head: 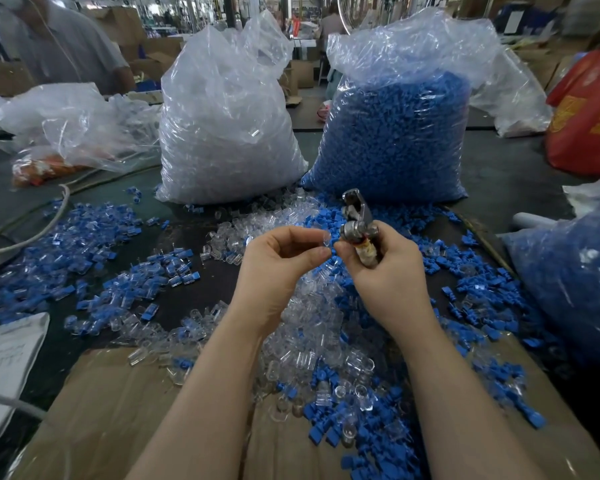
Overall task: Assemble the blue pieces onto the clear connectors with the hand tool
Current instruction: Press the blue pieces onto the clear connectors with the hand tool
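My left hand [280, 268] pinches a small clear connector [325, 239] between thumb and fingertips. Just to its right, my right hand [385, 275] grips the metal hand tool [355, 220] by its handle, jaws pointing up and away; its thumb and forefinger also touch the clear connector. Whether a blue piece sits between the fingers is hidden. Below both hands lies a heap of loose clear connectors [312, 323] mixed with loose blue pieces [478, 306]. Assembled blue-and-clear parts [94, 244] are spread over the table on the left.
A big bag of clear connectors [226, 126] and a big bag of blue pieces [392, 133] stand behind the heap. Another blue-filled bag [575, 278] is at the right edge, a cardboard sheet [118, 410] lies near me, and a person in a grey shirt [66, 43] sits at far left.
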{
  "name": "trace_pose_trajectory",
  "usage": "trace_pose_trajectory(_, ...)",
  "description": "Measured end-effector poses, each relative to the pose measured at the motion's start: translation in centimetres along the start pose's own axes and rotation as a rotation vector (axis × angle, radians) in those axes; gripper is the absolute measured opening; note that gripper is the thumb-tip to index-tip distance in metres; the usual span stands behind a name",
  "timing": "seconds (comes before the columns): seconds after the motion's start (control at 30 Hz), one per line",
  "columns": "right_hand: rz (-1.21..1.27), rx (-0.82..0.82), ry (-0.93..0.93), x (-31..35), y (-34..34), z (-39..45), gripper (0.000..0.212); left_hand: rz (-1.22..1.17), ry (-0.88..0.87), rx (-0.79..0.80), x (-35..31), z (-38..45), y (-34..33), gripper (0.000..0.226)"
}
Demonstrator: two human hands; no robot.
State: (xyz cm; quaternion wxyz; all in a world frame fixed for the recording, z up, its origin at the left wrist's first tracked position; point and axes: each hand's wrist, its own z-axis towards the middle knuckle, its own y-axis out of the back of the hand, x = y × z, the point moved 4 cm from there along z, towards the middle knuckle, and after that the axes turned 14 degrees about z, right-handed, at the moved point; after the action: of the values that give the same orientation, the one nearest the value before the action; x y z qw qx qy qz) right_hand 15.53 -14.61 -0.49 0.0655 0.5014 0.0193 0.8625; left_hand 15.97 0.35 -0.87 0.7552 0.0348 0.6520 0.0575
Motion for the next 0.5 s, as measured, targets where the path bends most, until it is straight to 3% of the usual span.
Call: trace_pose_trajectory(0.5,0.042,0.013,-0.048,-0.47,0.09,-0.01,0.021,0.035,0.007,-0.013,0.01,-0.06,0.18,0.02)
